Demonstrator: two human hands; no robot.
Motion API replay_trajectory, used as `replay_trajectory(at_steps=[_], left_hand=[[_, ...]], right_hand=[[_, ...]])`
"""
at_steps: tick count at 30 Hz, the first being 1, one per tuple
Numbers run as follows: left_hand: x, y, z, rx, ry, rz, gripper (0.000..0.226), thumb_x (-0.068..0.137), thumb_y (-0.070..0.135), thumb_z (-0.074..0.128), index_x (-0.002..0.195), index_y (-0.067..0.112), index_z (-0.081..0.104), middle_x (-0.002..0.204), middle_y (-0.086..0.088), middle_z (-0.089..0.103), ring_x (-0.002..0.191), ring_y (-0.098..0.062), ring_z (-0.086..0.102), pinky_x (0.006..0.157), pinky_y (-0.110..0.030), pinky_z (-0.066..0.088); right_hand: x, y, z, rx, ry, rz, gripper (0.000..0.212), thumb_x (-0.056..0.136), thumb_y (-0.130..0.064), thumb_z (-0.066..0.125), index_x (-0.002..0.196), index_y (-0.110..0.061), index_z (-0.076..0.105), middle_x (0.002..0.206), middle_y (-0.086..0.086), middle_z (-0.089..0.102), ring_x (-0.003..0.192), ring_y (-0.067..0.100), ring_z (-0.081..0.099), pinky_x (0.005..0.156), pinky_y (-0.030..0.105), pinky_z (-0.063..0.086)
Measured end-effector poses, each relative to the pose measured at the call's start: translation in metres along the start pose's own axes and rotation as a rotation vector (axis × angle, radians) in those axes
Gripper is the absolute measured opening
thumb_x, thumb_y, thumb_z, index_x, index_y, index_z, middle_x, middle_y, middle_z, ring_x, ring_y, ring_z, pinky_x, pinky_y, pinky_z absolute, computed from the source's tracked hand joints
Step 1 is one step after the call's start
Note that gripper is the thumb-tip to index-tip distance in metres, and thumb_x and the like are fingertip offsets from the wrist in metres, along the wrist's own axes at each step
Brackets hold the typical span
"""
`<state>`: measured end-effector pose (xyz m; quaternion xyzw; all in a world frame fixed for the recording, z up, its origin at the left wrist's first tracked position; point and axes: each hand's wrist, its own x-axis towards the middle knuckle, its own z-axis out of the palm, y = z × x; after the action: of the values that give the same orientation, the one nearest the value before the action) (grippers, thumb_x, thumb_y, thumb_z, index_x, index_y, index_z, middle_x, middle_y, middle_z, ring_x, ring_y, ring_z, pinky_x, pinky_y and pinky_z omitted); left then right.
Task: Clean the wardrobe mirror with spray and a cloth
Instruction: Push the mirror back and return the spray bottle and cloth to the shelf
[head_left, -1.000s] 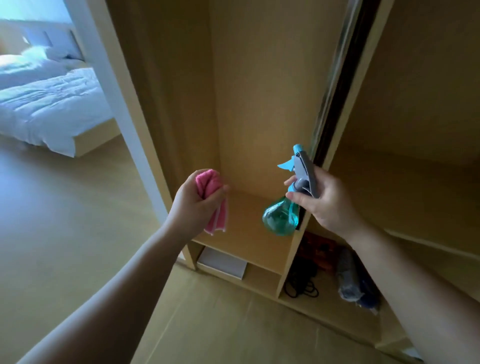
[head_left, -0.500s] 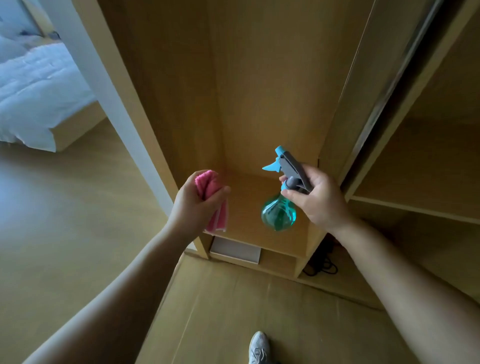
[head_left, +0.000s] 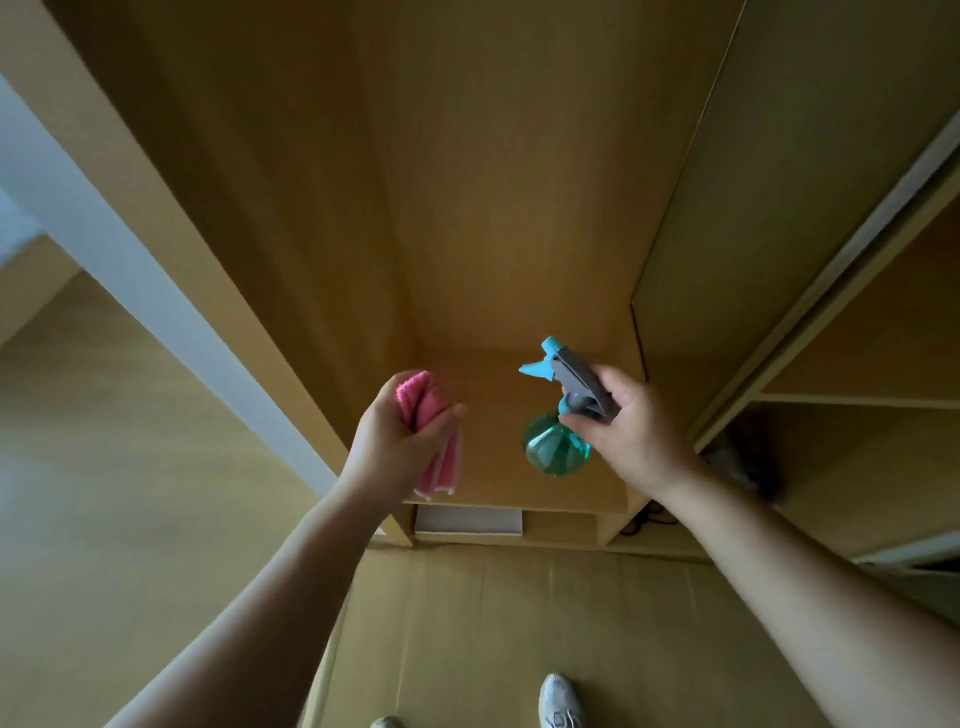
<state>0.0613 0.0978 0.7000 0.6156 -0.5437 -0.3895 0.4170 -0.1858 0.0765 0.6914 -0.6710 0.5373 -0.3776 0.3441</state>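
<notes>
Now | left hand (head_left: 392, 441) grips cloth (head_left: 442, 465) | right hand (head_left: 636, 434) grips spray bottle (head_left: 555, 448) | perhaps cables (head_left: 644, 521) below

It is dim and yellowish here. Cool daylight enters from the upper left along the pale wall (head_left: 119, 270), which is smeared with blur. The wardrobe (head_left: 493, 182) interior is shadowed at its upper left. At centre frame my cloth (head_left: 441, 465) and spray bottle (head_left: 556, 449) look sharp; straight panels bow at the edges.

A white box (head_left: 469, 521) lies beneath the shelf (head_left: 493, 447), near black cables (head_left: 644, 521).
</notes>
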Motion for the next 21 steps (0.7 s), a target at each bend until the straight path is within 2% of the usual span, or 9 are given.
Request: replay_trajectory(at_steps=[3, 5, 7, 11, 14, 18, 21], left_hand=[[0.020, -0.029, -0.003, -0.004, -0.117, -0.016, 0.038, 0.081, 0.035, 0.073, 0.109, 0.043, 0.048, 0.096, 0.015, 0.063, 0.082, 0.003, 0.064, 0.054, -0.009, 0.050], [0.033, -0.054, -0.001, 0.013, -0.180, 0.006, 0.034, 0.083, 0.031, 0.073, 0.096, 0.048, 0.048, 0.087, 0.016, 0.065, 0.075, 0.007, 0.064, 0.053, -0.008, 0.049], [0.041, -0.082, 0.003, 0.043, -0.225, 0.027, 0.031, 0.083, 0.028, 0.073, 0.089, 0.046, 0.049, 0.077, 0.018, 0.068, 0.068, 0.008, 0.064, 0.053, -0.010, 0.050], [0.047, -0.142, 0.018, 0.088, -0.269, 0.013, 0.024, 0.077, 0.034, 0.073, 0.090, 0.036, 0.053, 0.080, 0.007, 0.066, 0.070, -0.001, 0.063, 0.060, -0.022, 0.055], [0.045, -0.189, 0.037, 0.096, -0.309, 0.019, 0.027, 0.073, 0.035, 0.070, 0.088, 0.049, 0.053, 0.080, 0.009, 0.065, 0.066, 0.001, 0.063, 0.047, -0.015, 0.051], [0.036, -0.262, 0.068, 0.128, -0.356, 0.001, 0.034, 0.075, 0.031, 0.072, 0.096, 0.049, 0.053, 0.083, 0.013, 0.064, 0.073, -0.003, 0.062, 0.058, -0.023, 0.055], [0.023, -0.322, 0.093, 0.122, -0.374, 0.008, 0.038, 0.077, 0.025, 0.071, 0.090, 0.055, 0.051, 0.083, 0.017, 0.065, 0.065, -0.014, 0.062, 0.051, -0.020, 0.052]], right_hand=[[-0.007, 0.012, 0.023, -0.055, 0.050, 0.022, 0.041, 0.081, -0.008, 0.077, 0.113, -0.029, 0.064, 0.098, -0.010, 0.070, 0.094, 0.003, 0.066, 0.080, 0.012, 0.051], [-0.013, 0.024, 0.041, -0.118, 0.094, -0.008, 0.041, 0.079, -0.007, 0.078, 0.113, -0.026, 0.066, 0.095, -0.008, 0.071, 0.091, 0.005, 0.066, 0.081, 0.016, 0.053], [-0.018, 0.042, 0.061, -0.159, 0.127, -0.001, 0.035, 0.078, -0.004, 0.078, 0.108, -0.018, 0.068, 0.089, -0.006, 0.071, 0.087, 0.008, 0.067, 0.082, 0.022, 0.055], [-0.033, 0.089, 0.101, -0.160, 0.172, 0.061, 0.035, 0.075, 0.002, 0.078, 0.105, -0.012, 0.069, 0.083, -0.003, 0.070, 0.081, 0.010, 0.065, 0.080, 0.027, 0.053], [-0.047, 0.136, 0.125, -0.173, 0.170, 0.083, 0.034, 0.075, 0.003, 0.078, 0.105, -0.009, 0.068, 0.085, 0.000, 0.070, 0.082, 0.011, 0.064, 0.078, 0.028, 0.053], [-0.070, 0.207, 0.156, -0.158, 0.160, 0.142, 0.036, 0.075, 0.003, 0.077, 0.108, -0.008, 0.069, 0.089, 0.004, 0.071, 0.085, 0.019, 0.066, 0.079, 0.030, 0.053], [-0.091, 0.268, 0.182, -0.181, 0.130, 0.164, 0.028, 0.075, 0.003, 0.077, 0.100, -0.005, 0.069, 0.086, 0.003, 0.070, 0.082, 0.022, 0.066, 0.078, 0.037, 0.054]])
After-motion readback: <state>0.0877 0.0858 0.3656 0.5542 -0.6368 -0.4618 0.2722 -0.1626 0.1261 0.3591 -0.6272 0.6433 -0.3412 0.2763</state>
